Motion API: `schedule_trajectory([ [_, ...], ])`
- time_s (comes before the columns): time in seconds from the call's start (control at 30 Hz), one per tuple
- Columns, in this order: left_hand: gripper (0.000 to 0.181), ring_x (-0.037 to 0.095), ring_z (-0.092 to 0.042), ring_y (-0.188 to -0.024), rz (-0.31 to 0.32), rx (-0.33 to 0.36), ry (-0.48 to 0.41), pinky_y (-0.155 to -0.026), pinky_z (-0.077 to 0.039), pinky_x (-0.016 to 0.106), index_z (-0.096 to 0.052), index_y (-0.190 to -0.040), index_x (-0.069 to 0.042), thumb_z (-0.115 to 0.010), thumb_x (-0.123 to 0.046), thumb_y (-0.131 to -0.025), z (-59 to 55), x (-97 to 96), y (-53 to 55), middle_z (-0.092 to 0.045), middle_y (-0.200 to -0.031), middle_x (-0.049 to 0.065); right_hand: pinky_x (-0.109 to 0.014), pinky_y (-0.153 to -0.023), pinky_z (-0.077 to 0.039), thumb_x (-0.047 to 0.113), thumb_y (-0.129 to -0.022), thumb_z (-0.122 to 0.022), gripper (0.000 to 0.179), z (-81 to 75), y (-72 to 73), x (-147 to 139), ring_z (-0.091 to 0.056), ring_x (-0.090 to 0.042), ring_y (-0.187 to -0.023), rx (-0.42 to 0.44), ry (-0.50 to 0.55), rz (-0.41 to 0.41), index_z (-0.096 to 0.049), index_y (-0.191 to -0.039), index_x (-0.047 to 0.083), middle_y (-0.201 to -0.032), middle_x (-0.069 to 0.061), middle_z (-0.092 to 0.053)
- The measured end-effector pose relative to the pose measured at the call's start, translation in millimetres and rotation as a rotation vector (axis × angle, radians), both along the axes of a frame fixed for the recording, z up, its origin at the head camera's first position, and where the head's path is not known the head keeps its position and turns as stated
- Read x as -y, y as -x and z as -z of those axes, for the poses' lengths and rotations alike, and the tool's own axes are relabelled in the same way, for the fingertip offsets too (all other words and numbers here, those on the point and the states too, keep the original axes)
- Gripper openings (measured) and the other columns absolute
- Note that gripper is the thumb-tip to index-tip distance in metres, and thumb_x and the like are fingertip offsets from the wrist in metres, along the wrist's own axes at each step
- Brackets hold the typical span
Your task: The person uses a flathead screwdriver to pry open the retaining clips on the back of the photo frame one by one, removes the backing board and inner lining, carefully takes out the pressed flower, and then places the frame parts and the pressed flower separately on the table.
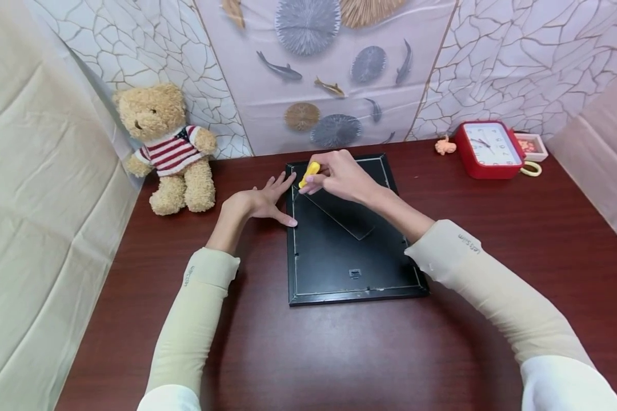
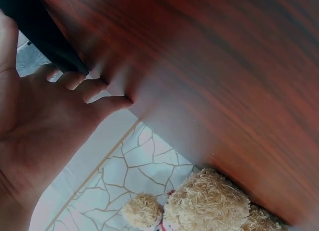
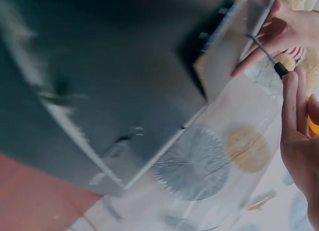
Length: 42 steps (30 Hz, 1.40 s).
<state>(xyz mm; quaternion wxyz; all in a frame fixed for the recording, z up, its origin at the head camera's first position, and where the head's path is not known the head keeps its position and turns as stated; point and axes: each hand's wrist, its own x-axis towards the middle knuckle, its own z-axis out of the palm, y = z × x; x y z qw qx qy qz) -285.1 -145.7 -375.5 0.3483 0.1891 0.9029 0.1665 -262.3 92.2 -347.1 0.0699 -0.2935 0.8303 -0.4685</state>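
Note:
A black picture frame (image 1: 324, 268) lies back side up on the table, with its stand flap (image 1: 347, 220) running diagonally across the backing. My right hand (image 1: 344, 176) grips a screwdriver (image 1: 309, 176) by its yellow handle. In the right wrist view, the thin metal shaft (image 3: 261, 47) of the screwdriver reaches the frame's back near its edge. My left hand (image 1: 262, 201) is spread out at the frame's left side, its thumb and a fingertip touching the border. The left wrist view shows that palm with the fingers extended and holding nothing.
At the back left a teddy bear (image 1: 177, 154) in a striped sweater sits against the wall. A red clock (image 1: 488, 149), a small pink figure (image 1: 445, 145) and a little pink box (image 1: 532, 146) stand at the back right. Dark reddish table (image 1: 308, 354) surrounds the frame.

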Motion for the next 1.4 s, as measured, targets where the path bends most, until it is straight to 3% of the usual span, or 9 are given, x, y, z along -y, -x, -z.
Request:
schedule_trajectory([
  [0.07, 0.126, 0.034, 0.02, -0.17, -0.005, 0.002, 0.0, -0.134, 0.007, 0.068, 0.018, -0.176, -0.027, -0.079, -0.055, -0.099, 2.3, 2.7, 1.5, 0.026, -0.183, 0.008, -0.039, -0.084, -0.067, -0.002, -0.105, -0.068, 0.007, -3.9, -1.3, 9, -0.085, -0.026, -0.092, -0.046, -0.032, -0.027, -0.073, -0.102, -0.006, -0.101, -0.019, -0.083],
  [0.3, 0.14, 0.032, 0.02, -0.17, -0.007, -0.037, -0.006, -0.133, 0.006, 0.07, 0.016, -0.176, -0.031, -0.082, -0.074, -0.086, 30.3, 13.3, 19.3, 0.028, -0.182, 0.003, -0.033, -0.078, -0.067, -0.001, -0.105, -0.068, 0.013, -11.2, -2.1, 25, -0.084, -0.025, -0.085, -0.18, -0.115, -0.033, -0.071, -0.093, -0.002, -0.094, -0.018, -0.082],
  [0.6, 0.123, 0.033, 0.022, -0.17, -0.036, -0.001, -0.022, -0.134, 0.01, 0.065, 0.012, -0.177, -0.019, -0.079, -0.051, -0.1, -2.9, 6.1, -1.2, 0.027, -0.182, 0.01, -0.035, -0.081, -0.067, -0.002, -0.105, -0.066, 0.018, -14.9, -3.1, 35, -0.084, -0.024, -0.086, -0.243, -0.159, -0.058, -0.066, -0.088, 0.0, -0.09, -0.018, -0.079],
  [0.73, 0.122, 0.032, 0.023, -0.169, -0.032, 0.0, -0.017, -0.134, 0.011, 0.064, 0.012, -0.176, -0.016, -0.078, -0.049, -0.101, -4.5, 4.0, -1.6, 0.027, -0.182, 0.01, -0.035, -0.081, -0.067, -0.002, -0.105, -0.066, 0.018, -15.8, -3.3, 37, -0.084, -0.024, -0.087, -0.252, -0.17, -0.056, -0.065, -0.088, 0.0, -0.091, -0.018, -0.079],
  [0.9, 0.121, 0.032, 0.022, -0.17, -0.031, -0.006, -0.022, -0.134, 0.009, 0.065, 0.013, -0.177, -0.022, -0.078, -0.048, -0.101, -4.3, 5.2, 0.0, 0.027, -0.182, 0.009, -0.036, -0.08, -0.067, 0.003, -0.107, -0.067, 0.013, -18.7, 2.1, 25, -0.084, -0.026, -0.09, -0.214, -0.182, -0.066, -0.068, -0.095, -0.002, -0.096, -0.019, -0.081],
  [1.03, 0.122, 0.032, 0.023, -0.17, -0.038, -0.011, -0.058, -0.134, 0.012, 0.064, 0.015, -0.176, -0.024, -0.079, -0.046, -0.101, -0.5, 8.0, -0.3, 0.026, -0.183, 0.008, -0.026, -0.072, -0.063, 0.006, -0.108, -0.069, 0.01, -22.2, 1.5, 3, -0.084, -0.026, -0.09, -0.198, -0.143, -0.034, -0.072, -0.103, -0.002, -0.098, -0.016, -0.083],
  [1.13, 0.124, 0.032, 0.023, -0.169, -0.032, -0.025, -0.112, -0.133, 0.014, 0.066, 0.016, -0.176, -0.026, -0.08, -0.046, -0.1, 6.3, 11.4, -1.0, 0.028, -0.182, 0.007, -0.019, -0.066, -0.058, 0.008, -0.108, -0.071, 0.009, -24.1, -7.6, -23, -0.085, -0.024, -0.086, -0.181, -0.051, 0.036, -0.075, -0.107, -0.001, -0.097, -0.014, -0.084],
  [1.33, 0.133, 0.028, 0.022, -0.17, 0.02, -0.141, -0.331, -0.127, 0.015, 0.077, 0.023, -0.171, -0.043, -0.077, -0.075, -0.09, 57.7, 31.4, 5.1, 0.033, -0.179, -0.012, -0.018, -0.072, -0.059, 0.005, -0.105, -0.073, 0.011, -15.3, -47.0, -81, -0.083, -0.016, -0.082, -0.046, 0.102, 0.09, -0.074, -0.113, -0.003, -0.097, -0.017, -0.084],
  [1.4, 0.131, 0.024, 0.022, -0.17, 0.031, -0.158, -0.376, -0.127, 0.013, 0.077, 0.026, -0.17, -0.043, -0.072, -0.079, -0.091, 64.9, 36.7, -2.5, 0.033, -0.178, -0.014, -0.02, -0.075, -0.062, 0.002, -0.105, -0.073, 0.012, -9.3, -60.2, -94, -0.084, -0.019, -0.084, 0.017, 0.121, 0.065, -0.072, -0.115, -0.004, -0.1, -0.019, -0.083],
])
